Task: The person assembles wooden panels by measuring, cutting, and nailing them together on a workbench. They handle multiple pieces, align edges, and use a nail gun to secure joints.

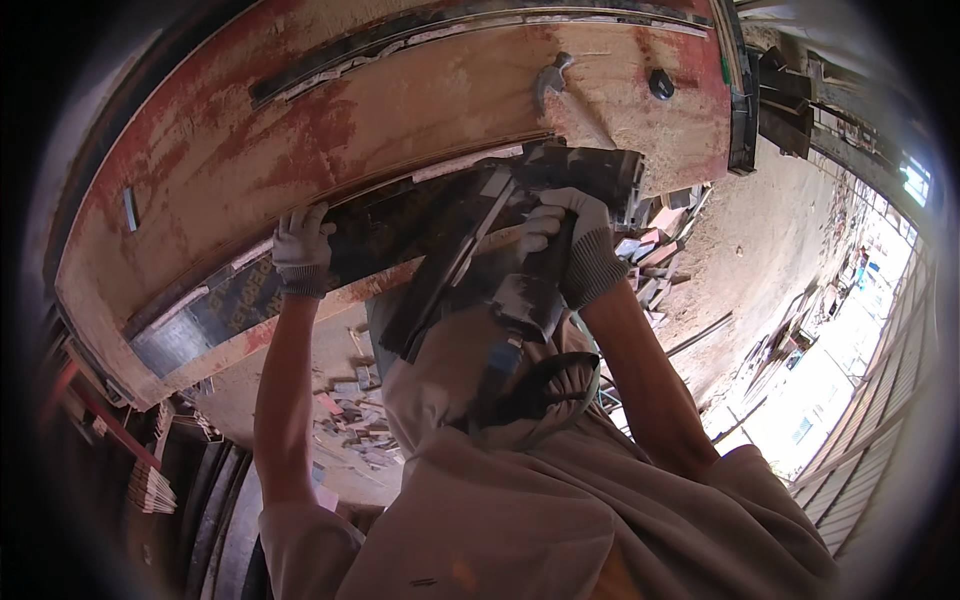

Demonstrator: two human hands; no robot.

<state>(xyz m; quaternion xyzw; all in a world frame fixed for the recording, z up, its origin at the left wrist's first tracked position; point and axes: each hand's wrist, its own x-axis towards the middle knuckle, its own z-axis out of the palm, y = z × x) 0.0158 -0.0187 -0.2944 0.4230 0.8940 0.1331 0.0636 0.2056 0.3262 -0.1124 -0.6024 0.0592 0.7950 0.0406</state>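
My right hand [585,235], in a whitish knit glove, is wrapped around the handle of a black nail gun [600,172]. The gun lies over the right part of a long dark board strip [235,300] with yellow print. Its long straight magazine [440,280] slants down toward my chest. Farther left, my gloved left hand [302,250] grips the same strip, with its fingers curled over the far edge. The strip runs along the near side of a worn, reddish-brown panel [420,110]. The gun's body hides part of the strip and where its nose meets it.
A claw hammer [553,82] and a small black object [661,84] lie on the panel at the far right. A small metal piece [131,209] lies at its left. Another dark strip [400,40] crosses the far side. Wood scraps [360,420] litter the ground below.
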